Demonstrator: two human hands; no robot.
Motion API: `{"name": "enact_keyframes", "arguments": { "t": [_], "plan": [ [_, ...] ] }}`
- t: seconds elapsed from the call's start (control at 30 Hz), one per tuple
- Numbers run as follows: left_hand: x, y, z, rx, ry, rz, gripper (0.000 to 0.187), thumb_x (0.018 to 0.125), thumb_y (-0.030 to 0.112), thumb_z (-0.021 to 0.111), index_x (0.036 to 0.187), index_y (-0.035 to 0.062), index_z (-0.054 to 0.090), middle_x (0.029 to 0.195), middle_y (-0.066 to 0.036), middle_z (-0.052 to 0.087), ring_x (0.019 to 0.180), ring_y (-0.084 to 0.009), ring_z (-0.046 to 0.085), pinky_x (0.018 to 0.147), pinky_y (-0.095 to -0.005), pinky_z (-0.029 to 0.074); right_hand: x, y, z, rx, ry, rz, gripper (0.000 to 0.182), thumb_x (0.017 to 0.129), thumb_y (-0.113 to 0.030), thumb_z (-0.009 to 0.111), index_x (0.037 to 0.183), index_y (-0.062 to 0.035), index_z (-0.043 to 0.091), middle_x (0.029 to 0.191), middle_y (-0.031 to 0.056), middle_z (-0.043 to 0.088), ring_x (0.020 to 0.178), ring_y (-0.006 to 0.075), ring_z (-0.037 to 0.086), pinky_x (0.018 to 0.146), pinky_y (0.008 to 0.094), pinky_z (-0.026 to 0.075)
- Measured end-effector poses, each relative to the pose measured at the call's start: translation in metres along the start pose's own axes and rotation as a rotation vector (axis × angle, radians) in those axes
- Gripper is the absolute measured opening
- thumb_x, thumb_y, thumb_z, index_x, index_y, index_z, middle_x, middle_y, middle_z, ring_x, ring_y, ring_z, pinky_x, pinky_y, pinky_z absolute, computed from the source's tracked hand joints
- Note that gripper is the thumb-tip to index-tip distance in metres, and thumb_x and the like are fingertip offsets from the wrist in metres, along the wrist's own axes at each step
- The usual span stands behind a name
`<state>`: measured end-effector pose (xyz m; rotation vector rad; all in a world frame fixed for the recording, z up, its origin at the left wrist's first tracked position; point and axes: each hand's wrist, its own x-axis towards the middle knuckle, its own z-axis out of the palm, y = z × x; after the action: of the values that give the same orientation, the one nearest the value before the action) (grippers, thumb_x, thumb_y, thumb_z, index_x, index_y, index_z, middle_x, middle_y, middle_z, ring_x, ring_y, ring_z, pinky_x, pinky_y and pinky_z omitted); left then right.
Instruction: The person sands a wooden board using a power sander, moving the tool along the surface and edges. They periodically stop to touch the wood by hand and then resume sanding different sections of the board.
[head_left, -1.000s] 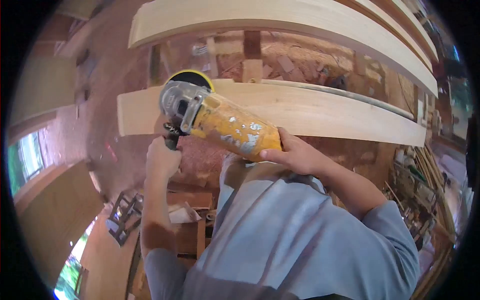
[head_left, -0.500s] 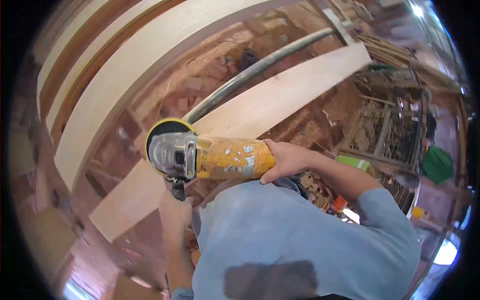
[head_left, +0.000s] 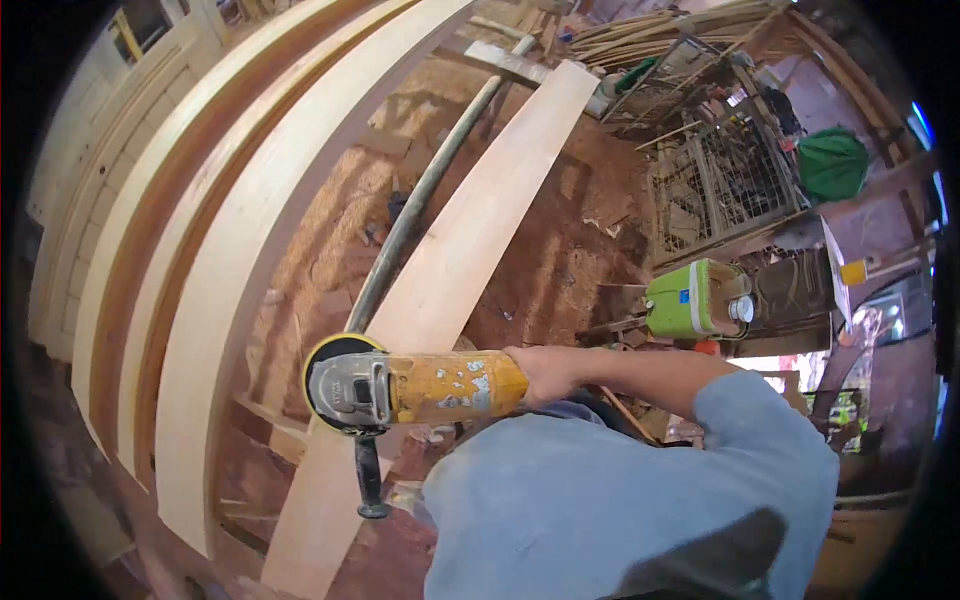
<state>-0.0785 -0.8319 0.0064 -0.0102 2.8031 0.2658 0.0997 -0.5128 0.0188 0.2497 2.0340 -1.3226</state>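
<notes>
My right hand point(head_left: 545, 375) is wrapped around the rear of a worn yellow angle grinder point(head_left: 440, 385), its paint chipped in patches. At the left end of the tool is a metal gear head with a yellow-rimmed disc point(head_left: 325, 355). Its black side handle point(head_left: 370, 480) points down with no hand on it. Beneath the grinder runs a long pale wooden plank point(head_left: 470, 240), and the disc overlaps the plank's left edge in this view. My left hand is out of view.
Thick curved wooden beams point(head_left: 240, 260) stand at the left. A grey pole point(head_left: 425, 195) lies beside the plank, meeting a crosspiece point(head_left: 500, 62) at the far end. To the right are a green jug point(head_left: 690, 300), a wire-mesh frame point(head_left: 715, 190) and a green cloth-like item point(head_left: 833, 163).
My left hand has let go of the side handle and left the view. The grinder, still in my right hand, sits slightly lower in view. The view has turned, showing more on the right.
</notes>
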Motion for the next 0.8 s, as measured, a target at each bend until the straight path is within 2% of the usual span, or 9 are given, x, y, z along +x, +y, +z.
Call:
{"name": "enact_keyframes", "arguments": {
  "t": [0.03, 0.27, 0.33, 0.47, 0.53, 0.6, 0.67, 0.73, 0.8],
  "plan": [
    [-0.001, -0.021, 0.006, -0.089, -0.024, -0.041, 0.051, 0.086, 0.040, 0.080, 0.107, -0.0048, 0.070, 0.096, -0.016, 0.072, 0.080, -0.0298, 0.069, 0.070, -0.0374, 0.057, -0.004, -0.004, 0.006, 0.052, 0.094, -0.128, 0.048, 0.081, -0.018, 0.079, 0.125, -0.0013, 0.067, 0.114, 0.0174, 0.074, 0.105, 0.0272, 0.068, 0.095, 0.0380, 0.052],
    [0.041, -0.127, 0.027, -0.146, 0.179, -0.183, 0.049, 0.088, 0.039, 0.078, 0.106, -0.0049, 0.071, 0.097, -0.017, 0.072, 0.081, -0.0300, 0.069, 0.070, -0.0377, 0.057, 0.015, 0.050, 0.037, 0.142, 0.190, -0.092, 0.065, 0.065, -0.001, 0.072, 0.129, -0.0014, 0.062, 0.112, 0.0160, 0.073, 0.104, 0.0258, 0.067, 0.094, 0.0358, 0.052],
    [0.049, -0.145, 0.032, -0.158, 0.219, -0.205, 0.048, 0.088, 0.039, 0.078, 0.106, -0.0049, 0.071, 0.097, -0.017, 0.072, 0.081, -0.0301, 0.069, 0.070, -0.0378, 0.057, 0.015, 0.049, 0.037, 0.154, 0.142, 0.042, 0.073, 0.063, 0.008, 0.066, 0.135, -0.0001, 0.056, 0.112, 0.0095, 0.069, 0.106, 0.0195, 0.062, 0.093, 0.0326, 0.052],
    [0.051, -0.171, 0.038, -0.174, 0.288, -0.272, 0.047, 0.089, 0.038, 0.077, 0.106, -0.0050, 0.071, 0.097, -0.017, 0.072, 0.081, -0.0302, 0.070, 0.071, -0.0380, 0.057, -0.005, 0.022, 0.025, 0.191, 0.160, 0.089, 0.074, 0.062, 0.009, 0.065, 0.135, 0.0005, 0.055, 0.109, 0.0082, 0.069, 0.102, 0.0183, 0.062, 0.086, 0.0322, 0.053],
    [0.051, -0.183, 0.042, -0.192, 0.320, -0.306, 0.046, 0.089, 0.038, 0.076, 0.106, -0.0050, 0.071, 0.098, -0.017, 0.072, 0.081, -0.0303, 0.070, 0.071, -0.0381, 0.057, -0.004, 0.033, 0.024, 0.268, 0.172, 0.191, 0.074, 0.061, 0.008, 0.065, 0.134, -0.0001, 0.056, 0.108, 0.0067, 0.069, 0.099, 0.0172, 0.061, 0.083, 0.0330, 0.053],
    [0.052, -0.192, 0.049, -0.209, 0.332, -0.329, 0.046, 0.090, 0.038, 0.076, 0.106, -0.0051, 0.071, 0.098, -0.017, 0.072, 0.082, -0.0304, 0.070, 0.071, -0.0382, 0.057, 0.005, 0.071, 0.026, 0.252, 0.220, 0.153, 0.073, 0.061, 0.007, 0.066, 0.134, -0.0006, 0.057, 0.108, 0.0063, 0.069, 0.099, 0.0175, 0.061, 0.084, 0.0333, 0.053],
    [0.053, -0.197, 0.054, -0.230, 0.346, -0.350, 0.045, 0.090, 0.037, 0.075, 0.106, -0.0051, 0.071, 0.098, -0.017, 0.072, 0.082, -0.0304, 0.070, 0.071, -0.0383, 0.057, 0.001, 0.079, 0.022, 0.235, 0.281, 0.109, 0.072, 0.062, 0.006, 0.067, 0.133, -0.0010, 0.058, 0.108, 0.0059, 0.070, 0.099, 0.0177, 0.062, 0.085, 0.0337, 0.053],
    [0.052, -0.198, 0.053, -0.240, 0.368, -0.373, 0.045, 0.091, 0.037, 0.075, 0.106, -0.0051, 0.071, 0.098, -0.017, 0.072, 0.082, -0.0305, 0.070, 0.071, -0.0384, 0.057, -0.003, 0.066, 0.019, 0.213, 0.352, 0.168, 0.062, 0.063, 0.006, 0.068, 0.124, -0.0013, 0.063, 0.095, 0.0073, 0.069, 0.079, 0.0174, 0.065, 0.067, 0.0337, 0.056],
    [0.056, -0.212, 0.059, -0.241, 0.388, -0.403, 0.044, 0.091, 0.037, 0.074, 0.106, -0.0052, 0.071, 0.099, -0.017, 0.072, 0.082, -0.0306, 0.070, 0.071, -0.0385, 0.058, 0.004, 0.082, 0.019, 0.233, 0.363, 0.111, 0.060, 0.063, 0.005, 0.068, 0.123, -0.0015, 0.063, 0.096, 0.0077, 0.070, 0.078, 0.0179, 0.065, 0.065, 0.0337, 0.056]
  ]
}}
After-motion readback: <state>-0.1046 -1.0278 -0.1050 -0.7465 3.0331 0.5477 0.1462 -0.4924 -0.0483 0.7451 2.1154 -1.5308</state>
